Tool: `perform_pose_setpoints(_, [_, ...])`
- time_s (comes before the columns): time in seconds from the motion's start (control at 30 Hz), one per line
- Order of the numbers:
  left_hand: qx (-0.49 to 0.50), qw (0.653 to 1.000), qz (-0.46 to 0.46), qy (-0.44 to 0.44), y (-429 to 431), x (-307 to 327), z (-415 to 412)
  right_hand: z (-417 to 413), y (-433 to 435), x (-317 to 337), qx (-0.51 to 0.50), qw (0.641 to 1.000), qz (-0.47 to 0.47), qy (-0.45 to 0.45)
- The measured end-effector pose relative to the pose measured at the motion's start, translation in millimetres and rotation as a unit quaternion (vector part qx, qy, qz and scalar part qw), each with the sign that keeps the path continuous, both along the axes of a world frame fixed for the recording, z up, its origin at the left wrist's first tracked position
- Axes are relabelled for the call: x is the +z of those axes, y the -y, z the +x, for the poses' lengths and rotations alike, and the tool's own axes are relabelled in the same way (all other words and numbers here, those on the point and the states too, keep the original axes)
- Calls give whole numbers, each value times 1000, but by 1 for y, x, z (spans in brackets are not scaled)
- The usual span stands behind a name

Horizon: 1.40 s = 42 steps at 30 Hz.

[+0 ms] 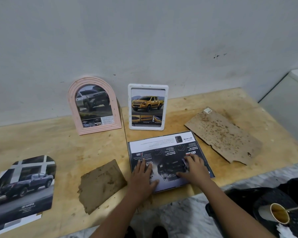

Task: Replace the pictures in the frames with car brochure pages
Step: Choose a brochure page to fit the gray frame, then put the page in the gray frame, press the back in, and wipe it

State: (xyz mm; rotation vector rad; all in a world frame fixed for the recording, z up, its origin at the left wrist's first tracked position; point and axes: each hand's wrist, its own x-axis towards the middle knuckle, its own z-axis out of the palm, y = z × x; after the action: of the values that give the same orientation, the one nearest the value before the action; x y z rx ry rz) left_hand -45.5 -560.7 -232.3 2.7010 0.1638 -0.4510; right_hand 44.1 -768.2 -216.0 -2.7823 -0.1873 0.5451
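Head view. On the wooden surface (41, 138), near its front edge: a car brochure (162, 148), lying flat and open, upside down to the wearer. Dark page with an engine picture; small print too fine to read, larger letters that look like "GD" and "-ART".

Left grip (141, 174) spread flat on the brochure's left half, fingers straight, thumb out to the side. Right grip (193, 169) pressed down on the right half, fingers slightly bent, pinching nothing.

Behind the brochure, leaning on the grey wall: a pink arched frame (72, 103) holding a page with a silver-grey pickup, and just beside it a white rectangular frame (129, 107) holding a page with a yellow pickup. Captions under both too small to read.

Far left, flat on the surface: a cut page (24, 186) with an arched top, dark pickup, "TOYOTA" in white below.

Between cut page and brochure, a small stained brown board (101, 184); right of the brochure, a larger stained board (224, 134) with a small label at its far corner.

Lower right, off the surface: a paper cup (279, 214) of brown liquid with a thin stick in it.
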Motion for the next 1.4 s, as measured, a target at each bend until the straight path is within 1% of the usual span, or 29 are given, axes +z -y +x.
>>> perform_pose_setpoints(0.13, [-3,1000,14,3,-3,1,1,2,6,-2,-33,999,-7,-20])
perform_pose_setpoints(0.3, [-6,1000,12,-9,-8,4,13,2,10,-3,-39,999,12,-27])
perform_pose_setpoints(0.43, [-26,1000,-9,16,-6,4,22,2,11,-4,-49,998,33,-28])
perform_pose_setpoints(0.5, [-34,998,-38,30,-3,4,29,5,15,-3,-48,998,39,-14])
perform_pose_setpoints(0.57, [-49,996,-57,52,4,6,41,11,25,-1,-68,995,63,28])
perform_pose_setpoints(0.63, [-57,992,-78,78,14,11,59,19,38,2,-131,982,122,65])
perform_pose_setpoints(0.73, [-28,987,-116,106,35,23,100,37,69,8,-244,945,193,104])
perform_pose_setpoints(0.8, [-12,982,-133,131,53,31,133,51,98,10,-304,926,193,111])
perform_pose_setpoints(0.87, [4,978,-150,147,74,35,167,69,129,12,-357,913,170,103])
perform_pose_setpoints(0.93, [30,974,-170,143,92,37,198,86,158,16,-413,895,148,80])
perform_pose_setpoints(1.0, [84,971,-198,102,112,39,227,101,183,21,-460,877,136,31])
perform_pose_setpoints(1.07, [122,968,-209,65,123,37,246,110,199,23,-479,870,112,-31])
perform_pose_setpoints(1.13, [137,969,-202,39,135,29,258,116,212,21,-497,859,93,-82])
perform_pose_setpoints(1.23, [153,969,-191,18,148,19,262,121,220,13,-519,840,116,-111])
perform_pose_setpoints(1.33, [163,970,-181,8,156,10,267,128,224,8,-550,813,159,-105])
perform_pose_setpoints(1.4, [180,969,-168,9,160,8,270,132,227,2,-552,804,192,-110])
